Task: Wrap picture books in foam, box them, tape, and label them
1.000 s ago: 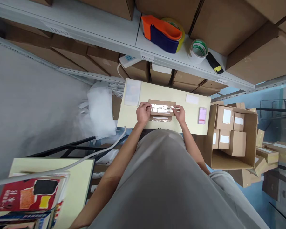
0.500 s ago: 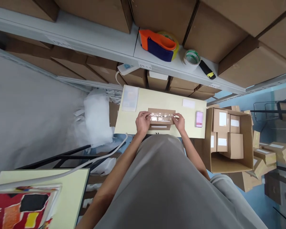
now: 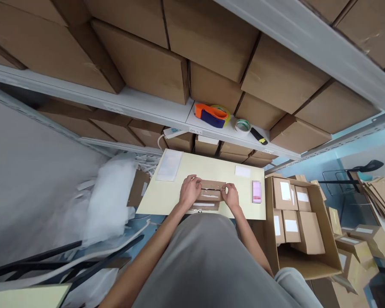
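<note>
On the pale yellow table, a small brown cardboard box (image 3: pixel 211 197) lies close to my body, with a dark seam along its top. A shiny strip of clear tape (image 3: pixel 208 193) runs across it between my hands. My left hand (image 3: pixel 190 191) is at the box's left end, fingertips pinched on the tape's end. At the right end, my right hand (image 3: pixel 230 195) pinches the tape's other end with thumb and fingers. Just below the box is another brown piece with a white label (image 3: pixel 203 204); whether it is a flap or a separate box, I cannot tell.
On the table (image 3: pixel 192 167) are a clear plastic packet (image 3: pixel 169 165), white paper (image 3: pixel 242 171) and a phone (image 3: pixel 256 191). A large carton (image 3: pixel 311 267) of labelled boxes stands right. The shelf holds a tape dispenser (image 3: pixel 211 115), tape roll (image 3: pixel 243 125) and cutter (image 3: pixel 259 136).
The camera view has tilted upward, showing more shelf boxes. The tape, stretched with glare between my hands before, now looks lower against the box. Both hands remain at its ends.
</note>
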`<state>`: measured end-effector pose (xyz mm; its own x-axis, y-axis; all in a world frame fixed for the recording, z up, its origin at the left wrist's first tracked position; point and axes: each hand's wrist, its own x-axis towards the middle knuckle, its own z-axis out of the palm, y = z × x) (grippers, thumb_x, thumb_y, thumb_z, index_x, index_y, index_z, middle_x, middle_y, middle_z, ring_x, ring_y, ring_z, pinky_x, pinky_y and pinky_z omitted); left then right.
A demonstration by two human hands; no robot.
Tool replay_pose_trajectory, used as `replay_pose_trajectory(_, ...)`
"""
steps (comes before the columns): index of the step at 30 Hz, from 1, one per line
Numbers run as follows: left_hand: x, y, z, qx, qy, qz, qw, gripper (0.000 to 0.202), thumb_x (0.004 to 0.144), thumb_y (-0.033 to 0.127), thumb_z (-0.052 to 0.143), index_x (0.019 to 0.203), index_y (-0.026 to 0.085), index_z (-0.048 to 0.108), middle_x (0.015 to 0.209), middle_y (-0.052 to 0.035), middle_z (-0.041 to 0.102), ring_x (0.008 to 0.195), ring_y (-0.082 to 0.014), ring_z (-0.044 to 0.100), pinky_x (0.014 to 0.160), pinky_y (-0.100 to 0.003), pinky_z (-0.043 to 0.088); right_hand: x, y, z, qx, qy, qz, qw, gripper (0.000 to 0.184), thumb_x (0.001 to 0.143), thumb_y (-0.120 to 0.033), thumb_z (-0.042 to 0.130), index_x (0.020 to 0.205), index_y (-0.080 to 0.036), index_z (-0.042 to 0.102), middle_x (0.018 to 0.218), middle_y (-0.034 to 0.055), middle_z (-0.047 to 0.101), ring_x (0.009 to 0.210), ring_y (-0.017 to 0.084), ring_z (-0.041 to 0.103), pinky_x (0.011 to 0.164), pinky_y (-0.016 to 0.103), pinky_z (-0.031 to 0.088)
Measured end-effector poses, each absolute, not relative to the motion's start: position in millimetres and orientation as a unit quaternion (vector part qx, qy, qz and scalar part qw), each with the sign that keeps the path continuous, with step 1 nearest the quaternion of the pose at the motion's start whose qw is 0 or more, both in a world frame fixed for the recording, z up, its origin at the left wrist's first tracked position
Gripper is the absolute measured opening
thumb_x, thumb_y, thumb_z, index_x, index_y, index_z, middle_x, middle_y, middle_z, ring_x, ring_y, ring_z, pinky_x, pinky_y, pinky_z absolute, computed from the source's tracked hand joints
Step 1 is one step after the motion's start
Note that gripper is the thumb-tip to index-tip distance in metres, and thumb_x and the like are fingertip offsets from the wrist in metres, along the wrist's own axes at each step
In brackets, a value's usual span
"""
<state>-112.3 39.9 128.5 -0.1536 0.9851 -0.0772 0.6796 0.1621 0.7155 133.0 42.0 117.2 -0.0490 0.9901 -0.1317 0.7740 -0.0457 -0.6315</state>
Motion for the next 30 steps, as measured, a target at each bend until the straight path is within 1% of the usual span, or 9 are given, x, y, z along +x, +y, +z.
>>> replay_pose_trajectory(3, -108.7, 63.8, 157.4, 0.590, 0.691, 0.334, 0.252, 0.025, 0.104, 0.024, 0.058, 0.106, 0.021, 0.082, 0.142, -0.0182, 0.074, 0.133, -0.0392, 0.072, 0.122, -0.055, 0.057, 122.9, 63.3, 143.8, -0.633, -0.707, 0.240, 0.205, 0.017, 0.103, -0.025, 0.064, 0.106, -0.020, 0.080, 0.127, 0.0173, 0.078, 0.124, 0.034, 0.076, 0.114, 0.048, 0.060)
replay_pose_trajectory(9, -108.6, 118.2, 235.9, 0.583, 0.645, 0.457, 0.187, 0.018, 0.098, 0.016, 0.064, 0.100, 0.024, 0.080, 0.136, -0.0136, 0.076, 0.131, -0.0346, 0.073, 0.120, -0.051, 0.058, 78.3, 154.3, 243.1, -0.532, -0.798, 0.124, 0.255, 0.037, 0.112, -0.035, 0.060, 0.143, -0.016, 0.070, 0.144, 0.0209, 0.075, 0.138, 0.036, 0.070, 0.121, 0.051, 0.054)
replay_pose_trajectory(12, -110.0, 133.4, 275.6, 0.573, 0.629, 0.502, 0.153, 0.019, 0.098, 0.013, 0.064, 0.101, 0.024, 0.079, 0.131, -0.0124, 0.077, 0.127, -0.0331, 0.075, 0.119, -0.050, 0.058, 46.7, 207.4, 300.6, -0.492, -0.834, 0.051, 0.244, 0.048, 0.114, -0.035, 0.055, 0.155, -0.012, 0.060, 0.156, 0.0250, 0.068, 0.147, 0.037, 0.064, 0.127, 0.052, 0.049)
replay_pose_trajectory(14, -111.2, 136.9, 297.0, 0.562, 0.624, 0.526, 0.135, 0.018, 0.101, 0.017, 0.064, 0.106, 0.024, 0.079, 0.130, -0.0123, 0.077, 0.125, -0.0328, 0.075, 0.118, -0.050, 0.058, 25.0, 238.9, 330.3, -0.485, -0.850, 0.005, 0.203, 0.051, 0.115, -0.032, 0.051, 0.161, -0.009, 0.054, 0.161, 0.0273, 0.064, 0.152, 0.038, 0.059, 0.130, 0.052, 0.045)
replay_pose_trajectory(17, -113.9, 134.3, 317.1, 0.548, 0.622, 0.545, 0.124, 0.017, 0.103, 0.019, 0.064, 0.107, 0.023, 0.080, 0.128, -0.0120, 0.078, 0.124, -0.0322, 0.074, 0.116, -0.049, 0.059, -4.7, 274.0, 356.3, -0.527, -0.846, -0.017, 0.085, 0.055, 0.116, -0.031, 0.053, 0.161, -0.001, 0.050, 0.161, 0.0331, 0.063, 0.153, 0.040, 0.059, 0.129, 0.052, 0.045)
replay_pose_trajectory(20, -118.1, 126.3, 323.2, 0.544, 0.622, 0.549, 0.130, 0.017, 0.102, 0.017, 0.064, 0.105, 0.023, 0.080, 0.126, -0.0114, 0.079, 0.123, -0.0315, 0.075, 0.115, -0.049, 0.060, -24.5, 292.1, 365.7, -0.570, -0.821, 0.005, -0.019, 0.055, 0.114, -0.028, 0.060, 0.159, 0.002, 0.049, 0.159, 0.0352, 0.064, 0.150, 0.039, 0.064, 0.125, 0.047, 0.048)
replay_pose_trajectory(22, -121.5, 119.4, 322.0, 0.542, 0.623, 0.548, 0.136, 0.018, 0.101, 0.016, 0.063, 0.104, 0.023, 0.079, 0.126, -0.0109, 0.079, 0.123, -0.0311, 0.076, 0.115, -0.048, 0.060, -29.5, 296.9, 368.2, -0.581, -0.813, 0.015, -0.044, 0.053, 0.112, -0.021, 0.062, 0.158, 0.002, 0.051, 0.153, 0.0343, 0.070, 0.145, 0.036, 0.069, 0.120, 0.043, 0.050)
replay_pose_trajectory(27, -130.6, 91.9, 306.0, 0.526, 0.625, 0.558, 0.148, 0.017, 0.100, 0.017, 0.063, 0.103, 0.023, 0.078, 0.122, -0.0104, 0.081, 0.120, -0.0308, 0.078, 0.113, -0.049, 0.062, -15.6, 288.9, 364.3, -0.566, -0.824, 0.017, -0.017, 0.050, 0.113, -0.020, 0.056, 0.159, -0.001, 0.049, 0.146, 0.0307, 0.075, 0.137, 0.033, 0.073, 0.116, 0.041, 0.053)
replay_pose_trajectory(30, -133.9, 64.2, 286.8, 0.494, 0.616, 0.588, 0.176, 0.014, 0.102, 0.021, 0.064, 0.105, 0.025, 0.078, 0.117, -0.0080, 0.083, 0.113, -0.0278, 0.080, 0.109, -0.045, 0.064, 5.5, 260.8, 343.6, -0.522, -0.832, 0.123, 0.143, 0.051, 0.112, -0.035, 0.060, 0.154, -0.007, 0.053, 0.147, 0.0280, 0.073, 0.137, 0.036, 0.071, 0.120, 0.048, 0.054)
